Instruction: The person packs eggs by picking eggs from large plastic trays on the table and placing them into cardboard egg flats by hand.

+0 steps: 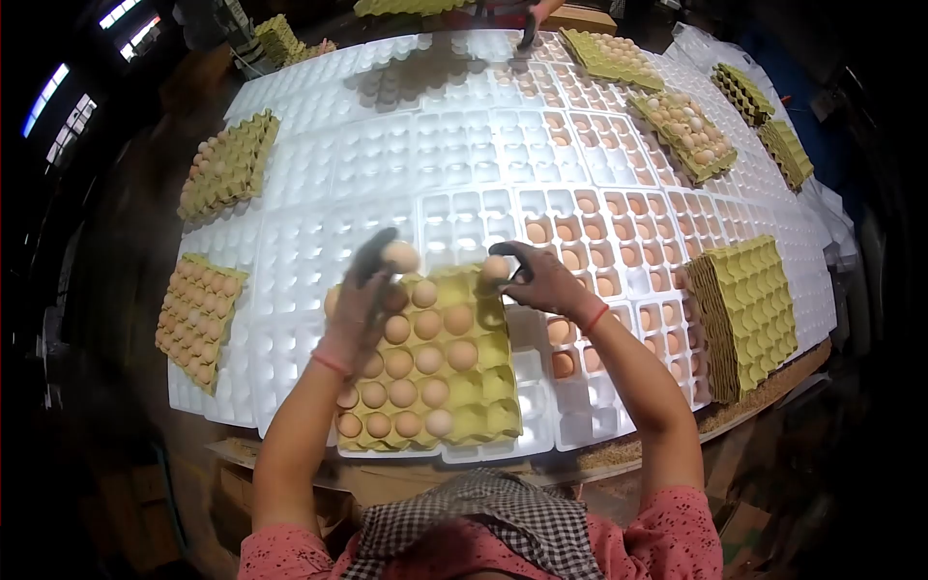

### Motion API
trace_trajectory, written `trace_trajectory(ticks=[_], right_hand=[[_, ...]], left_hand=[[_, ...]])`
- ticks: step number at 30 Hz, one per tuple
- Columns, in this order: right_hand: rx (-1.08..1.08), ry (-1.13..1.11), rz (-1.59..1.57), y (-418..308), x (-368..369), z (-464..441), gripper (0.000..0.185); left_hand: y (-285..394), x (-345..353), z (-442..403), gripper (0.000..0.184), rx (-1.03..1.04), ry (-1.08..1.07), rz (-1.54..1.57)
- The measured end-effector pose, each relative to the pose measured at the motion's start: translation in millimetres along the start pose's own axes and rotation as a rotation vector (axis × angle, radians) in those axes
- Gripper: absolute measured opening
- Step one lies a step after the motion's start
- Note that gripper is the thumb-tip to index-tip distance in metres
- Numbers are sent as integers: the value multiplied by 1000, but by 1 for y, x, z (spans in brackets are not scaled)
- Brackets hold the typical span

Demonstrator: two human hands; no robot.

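A yellow-green egg tray (498, 387) lies in front of me, with pale brown eggs in many of its cups and bare cups along its right side. My left hand (362, 295), its fingers dark-covered, is over the tray's left part and closed on an egg (400, 257) held above the far edge. At the tray's far right corner, my right hand (549, 280) pinches another egg (496, 268) between thumb and fingers. White foam trays (466, 217) with square cells spread beneath and beyond. Brown eggs (563, 363) sit in cells right of the egg tray.
At right stands a stack of egg trays (759, 309). Two trays of eggs (198, 324) (227, 164) rest at left, and another tray of eggs (686, 135) lies at the far right. Across the table, another person's hand (530, 27) reaches over the foam trays.
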State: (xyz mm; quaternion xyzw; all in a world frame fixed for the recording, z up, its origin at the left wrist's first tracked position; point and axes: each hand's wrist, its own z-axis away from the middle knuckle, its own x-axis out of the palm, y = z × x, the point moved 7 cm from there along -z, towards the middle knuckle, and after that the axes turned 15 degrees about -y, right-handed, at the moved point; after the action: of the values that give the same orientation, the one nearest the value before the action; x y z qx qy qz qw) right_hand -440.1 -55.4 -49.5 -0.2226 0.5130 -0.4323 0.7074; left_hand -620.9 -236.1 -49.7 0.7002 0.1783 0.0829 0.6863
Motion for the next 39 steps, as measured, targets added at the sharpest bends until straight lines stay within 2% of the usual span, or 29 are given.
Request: trace_trajectory(ticks=[1,2,3,4,5,7,8,9,11,13,15,17,19,21,23,25,26,27,28,29,30,31,32,33,35,37,39], right_hand=[[-148,19,-588,21,7,-1,50],[-226,61,-432,15,5,-3,51],[-303,105,-273,7,2,-3,52],[-304,154,155,-13,10,-4,53],[-171,116,472,-23,28,-7,55],[-56,13,761,-30,67,-26,48],[24,-64,878,-34,82,-34,42],[-133,167,810,-30,77,-29,40],[-85,121,603,-16,64,-15,46],[-107,420,391,-1,25,44,52],[124,614,191,48,-19,100,57],[326,805,102,100,-53,149,53],[693,696,439,148,-66,163,55],[725,269,375,204,-61,145,58],[545,400,366,198,-70,129,54],[137,603,180,144,-91,110,53],[-30,709,153,134,-100,88,54],[-95,739,126,132,-108,60,54],[-64,721,90,138,-116,26,51],[-33,707,54,143,-123,-3,48],[91,539,113,150,-121,-31,45],[215,373,171,157,-121,-54,43],[322,425,421,142,-125,-56,36],[322,439,421,144,-136,-64,36],[88,825,83,149,-175,-57,29],[36,1016,115,163,-197,-59,31],[113,779,274,185,-194,-90,31]], left_hand=[[3,-22,13,33,10,171,268],[-6,-55,19,27,123,81,-70],[-10,-60,19,24,5,104,-164],[-13,-64,19,22,-117,117,-260],[-16,-69,19,20,-239,118,-352],[16,-12,5,41,-95,-93,-794],[25,14,0,63,-57,-196,-1051],[18,30,-4,68,-87,-283,-1099],[3,53,-11,74,-196,-434,-1154],[-8,51,-20,75,-237,-474,-1156],[-13,48,-24,75,-253,-499,-1140],[-15,50,-22,67,-158,-518,-1242],[-2,60,-22,64,-162,-514,-1309],[0,66,-24,62,-235,-607,-1407],[12,61,-26,63,-346,-583,-1397],[21,50,-47,65,-423,-534,-1070],[30,54,-64,66,-295,-465,-917],[37,62,-81,68,-167,-392,-761],[41,71,-101,66,-73,-314,-609],[41,82,-121,65,-96,-276,-514],[38,93,-141,66,57,-245,-502],[37,104,-158,65,92,-223,-517],[25,112,-176,66,125,-215,-527],[11,119,-192,67,156,-211,-531],[-1,134,-212,68,218,-180,-637],[-22,147,-226,72,237,-211,-701],[-33,161,-230,72,190,-236,-803]])
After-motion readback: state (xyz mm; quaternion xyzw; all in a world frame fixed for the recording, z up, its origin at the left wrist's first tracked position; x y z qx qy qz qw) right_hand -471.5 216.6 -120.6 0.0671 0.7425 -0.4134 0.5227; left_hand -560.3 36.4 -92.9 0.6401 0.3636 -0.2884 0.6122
